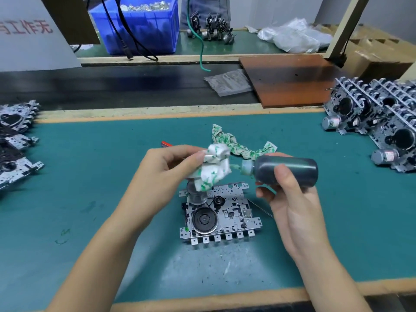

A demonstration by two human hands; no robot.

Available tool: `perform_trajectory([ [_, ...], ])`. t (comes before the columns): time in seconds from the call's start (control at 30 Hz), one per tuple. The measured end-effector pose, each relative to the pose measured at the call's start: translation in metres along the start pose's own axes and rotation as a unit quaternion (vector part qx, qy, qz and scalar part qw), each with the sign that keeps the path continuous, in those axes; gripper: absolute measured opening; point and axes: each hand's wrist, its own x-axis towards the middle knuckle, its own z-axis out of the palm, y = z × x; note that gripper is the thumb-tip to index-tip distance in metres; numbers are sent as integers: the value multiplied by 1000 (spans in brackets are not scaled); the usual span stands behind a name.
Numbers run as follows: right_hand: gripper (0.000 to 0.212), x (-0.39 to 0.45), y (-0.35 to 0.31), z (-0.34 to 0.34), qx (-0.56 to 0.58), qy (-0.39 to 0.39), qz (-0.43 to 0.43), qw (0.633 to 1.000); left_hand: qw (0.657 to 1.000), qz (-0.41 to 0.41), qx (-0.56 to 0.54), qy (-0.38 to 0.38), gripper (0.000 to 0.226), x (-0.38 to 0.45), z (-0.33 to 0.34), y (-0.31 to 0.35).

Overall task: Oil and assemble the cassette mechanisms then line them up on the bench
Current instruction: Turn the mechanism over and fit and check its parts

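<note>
A metal cassette mechanism point(227, 216) with a black flywheel lies flat on the green mat in front of me. Above it my right hand point(290, 199) grips a dark oil bottle point(290, 168) held sideways, nozzle pointing left. My left hand point(162, 174) pinches a white, green-stained cloth point(213, 170) bunched over the bottle's nozzle tip, which is hidden. The rest of the cloth trails onto the mat behind the bottle.
Lined-up mechanisms with motors point(378, 122) stand at the right edge of the mat; flat mechanisms point(15, 140) lie at the left edge. A brown board point(290, 79), a plastic bag, a blue bin point(139, 25) and cables sit beyond the black belt.
</note>
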Motion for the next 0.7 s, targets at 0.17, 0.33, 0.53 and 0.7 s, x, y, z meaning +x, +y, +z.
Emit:
perform_trajectory([
  [0.17, 20, -2, 3, 3, 14, 20, -5, 1000, 998, -20, -51, -21, 15, -2, 1, 2],
  [0.33, 10, -3, 5, 2, 35, 24, 9, 999, 999, 5, -23, -28, 15, -1, 10, 4],
  [0.53, 13, -2, 5, -3, 54, 25, 34, 998, 998, 54, 28, 3, 15, -2, 15, 8],
  [0.7, 40, -3, 5, -8, 73, 44, 40, 996, 997, 56, 22, 42, 9, 0, 14, 5],
])
